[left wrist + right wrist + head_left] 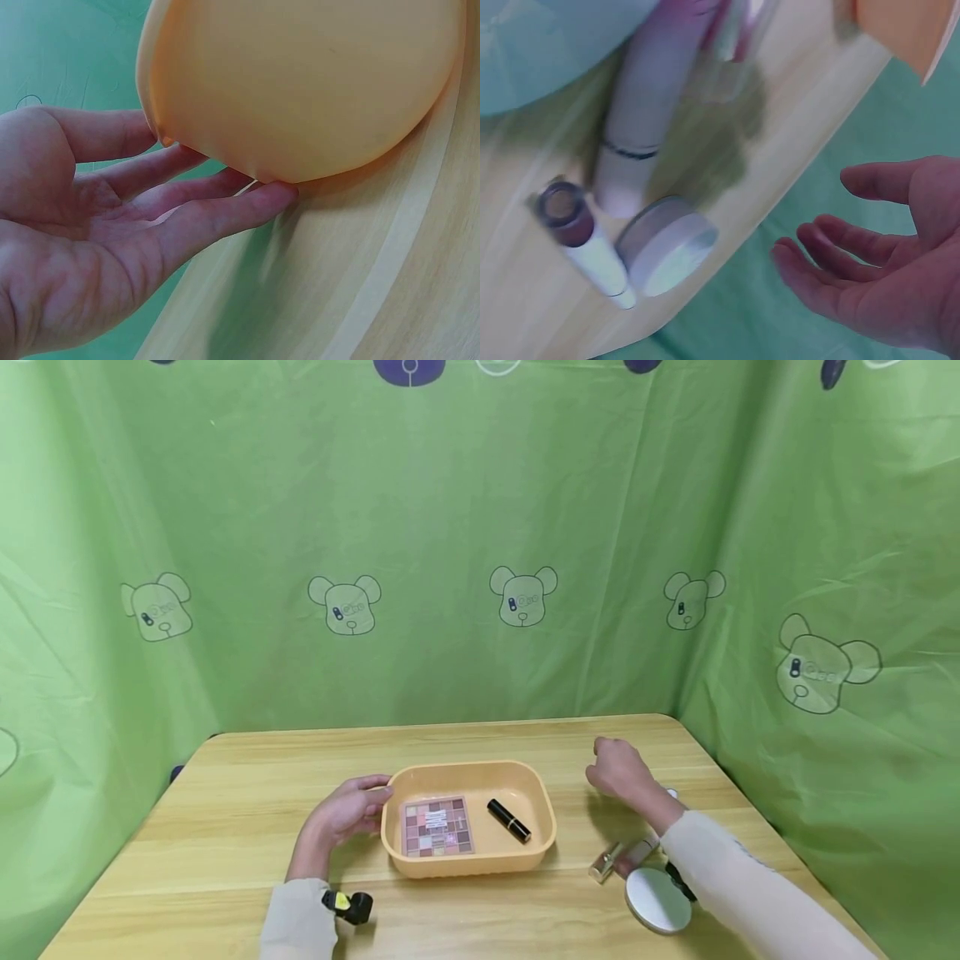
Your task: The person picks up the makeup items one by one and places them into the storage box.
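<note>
A yellow-orange plastic tray [472, 867] sits mid-table. In it lie an eyeshadow palette [437, 827] and a black lipstick tube [508, 821]. My left hand [348, 814] touches the tray's left end; in the left wrist view its extended fingers [217, 217] lie along the lower edge of the tray wall [300, 82]. Over the table to the right of the tray is my right hand [621, 770], holding nothing. The right wrist view shows this hand [885, 262] with loosely bent fingers, apart from a small round jar [671, 244] and a slim white tube [592, 251].
Under the right forearm lie a pinkish tube [637, 853], a small clear and gold tube [603, 862] and a round white disc [658, 900]. The wooden table [187, 877] is bordered by green curtains [450, 677] at the back and sides.
</note>
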Demonstrator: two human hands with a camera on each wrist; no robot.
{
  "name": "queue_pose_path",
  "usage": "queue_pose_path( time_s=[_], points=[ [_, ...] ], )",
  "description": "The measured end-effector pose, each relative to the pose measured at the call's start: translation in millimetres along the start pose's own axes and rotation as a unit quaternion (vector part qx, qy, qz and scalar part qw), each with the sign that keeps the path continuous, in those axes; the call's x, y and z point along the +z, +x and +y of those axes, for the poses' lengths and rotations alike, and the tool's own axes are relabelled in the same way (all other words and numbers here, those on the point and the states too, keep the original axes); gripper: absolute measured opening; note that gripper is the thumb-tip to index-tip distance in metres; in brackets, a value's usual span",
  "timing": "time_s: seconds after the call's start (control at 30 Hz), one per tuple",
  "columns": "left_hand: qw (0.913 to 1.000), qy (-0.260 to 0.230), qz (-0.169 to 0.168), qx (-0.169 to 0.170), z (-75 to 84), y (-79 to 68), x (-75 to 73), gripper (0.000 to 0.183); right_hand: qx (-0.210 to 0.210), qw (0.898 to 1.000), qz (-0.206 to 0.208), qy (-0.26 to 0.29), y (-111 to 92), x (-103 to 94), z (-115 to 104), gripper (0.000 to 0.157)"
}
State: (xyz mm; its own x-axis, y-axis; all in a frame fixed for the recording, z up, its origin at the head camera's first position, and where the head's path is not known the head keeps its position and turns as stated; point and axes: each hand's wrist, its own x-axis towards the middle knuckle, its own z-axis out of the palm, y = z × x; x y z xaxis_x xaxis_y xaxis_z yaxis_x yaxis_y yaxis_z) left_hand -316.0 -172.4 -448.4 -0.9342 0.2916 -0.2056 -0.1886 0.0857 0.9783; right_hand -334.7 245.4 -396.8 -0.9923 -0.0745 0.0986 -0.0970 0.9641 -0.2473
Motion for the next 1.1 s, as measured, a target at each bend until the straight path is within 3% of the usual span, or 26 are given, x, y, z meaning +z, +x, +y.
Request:
queue_pose_path(
  time_s=[0.23,0.53,1.1],
  points=[
    [1.0,-0.001,0.003,0.002,-1.5,0.6,-0.6,0.048,0.035,0.999,-0.024,0.01,-4,1.2,19,0.04],
    [1.0,-0.004,0.0,0.004,-2.6,1.3,-1.6,0.048,0.077,0.995,-0.058,-0.024,-10,2.3,34,0.041],
    [1.0,0.005,-0.004,0.007,-2.8,1.6,-0.1,0.047,0.073,0.99,-0.113,-0.03,-15,1.5,51,0.049]
  ],
)
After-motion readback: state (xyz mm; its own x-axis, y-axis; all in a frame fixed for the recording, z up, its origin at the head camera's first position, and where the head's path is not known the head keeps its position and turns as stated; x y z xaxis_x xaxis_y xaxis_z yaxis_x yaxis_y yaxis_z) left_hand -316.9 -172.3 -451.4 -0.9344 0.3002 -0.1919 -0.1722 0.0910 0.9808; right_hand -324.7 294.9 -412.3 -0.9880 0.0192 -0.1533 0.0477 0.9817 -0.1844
